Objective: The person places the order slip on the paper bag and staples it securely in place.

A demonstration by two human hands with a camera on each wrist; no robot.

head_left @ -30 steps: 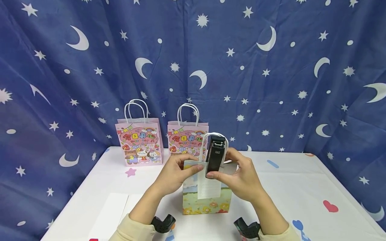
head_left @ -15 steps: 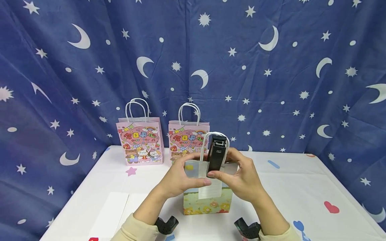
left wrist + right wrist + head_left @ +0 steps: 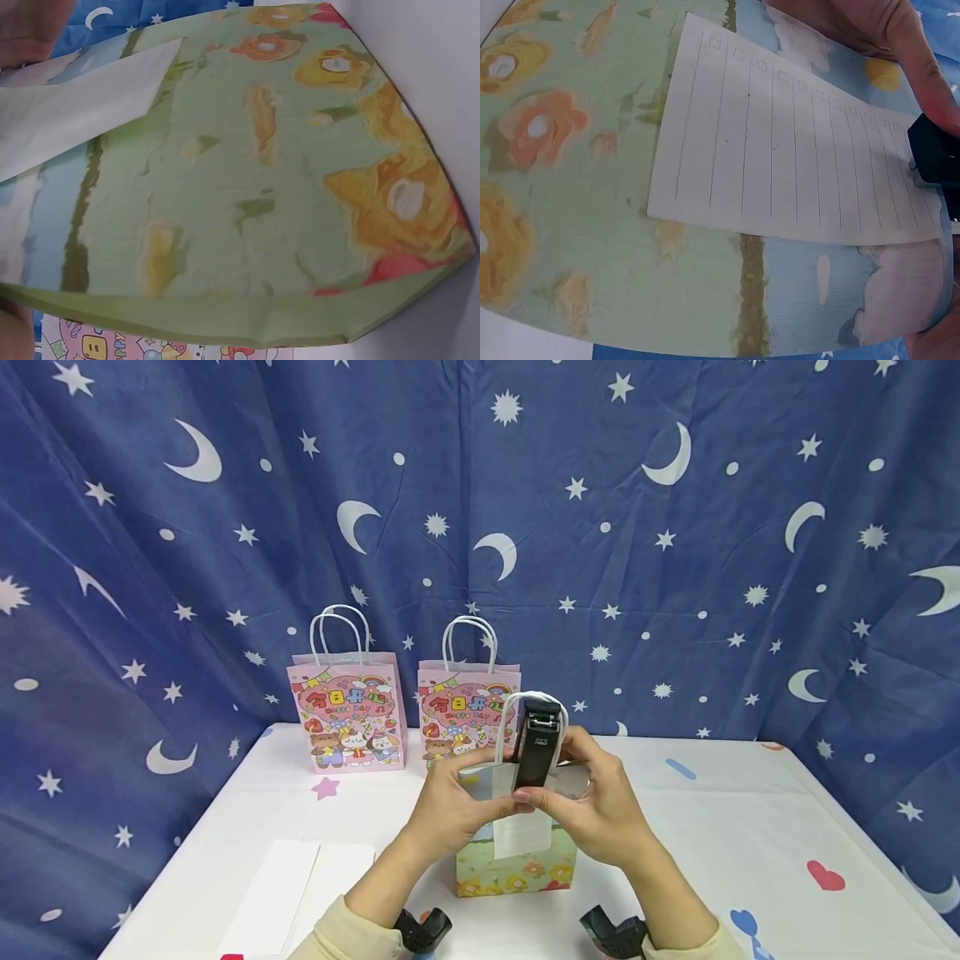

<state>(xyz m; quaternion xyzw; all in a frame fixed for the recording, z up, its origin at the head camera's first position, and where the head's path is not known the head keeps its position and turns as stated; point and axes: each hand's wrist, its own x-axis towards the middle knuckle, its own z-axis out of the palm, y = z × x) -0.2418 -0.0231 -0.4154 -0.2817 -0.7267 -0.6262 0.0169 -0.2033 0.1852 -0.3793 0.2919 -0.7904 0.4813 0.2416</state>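
A flowered paper bag (image 3: pixel 517 870) stands upright in front of me with white cord handles. A white lined slip (image 3: pixel 522 837) with small checkboxes (image 3: pixel 780 135) lies against its front, at the top edge. A black stapler (image 3: pixel 537 745) stands tilted over that edge, jaws at the slip's top. My right hand (image 3: pixel 603 802) grips the stapler, thumb at its lower end, fingers behind. My left hand (image 3: pixel 450 806) reaches over the bag's top edge; its thumb presses the stapler's end beside the right thumb. Its fingers are mostly hidden behind the bag.
Two pink cartoon paper bags, a left one (image 3: pixel 348 714) and a right one (image 3: pixel 465 702), stand at the back against a blue star-patterned curtain (image 3: pixel 675 568). White cards (image 3: pixel 273 893) lie on the table's left side. The white tablecloth (image 3: pixel 720 827) carries printed shapes.
My left hand has shifted right; its thumb slid from the slip's left edge across to the stapler's lower end, next to the right thumb. The right hand and bag stay nearly still.
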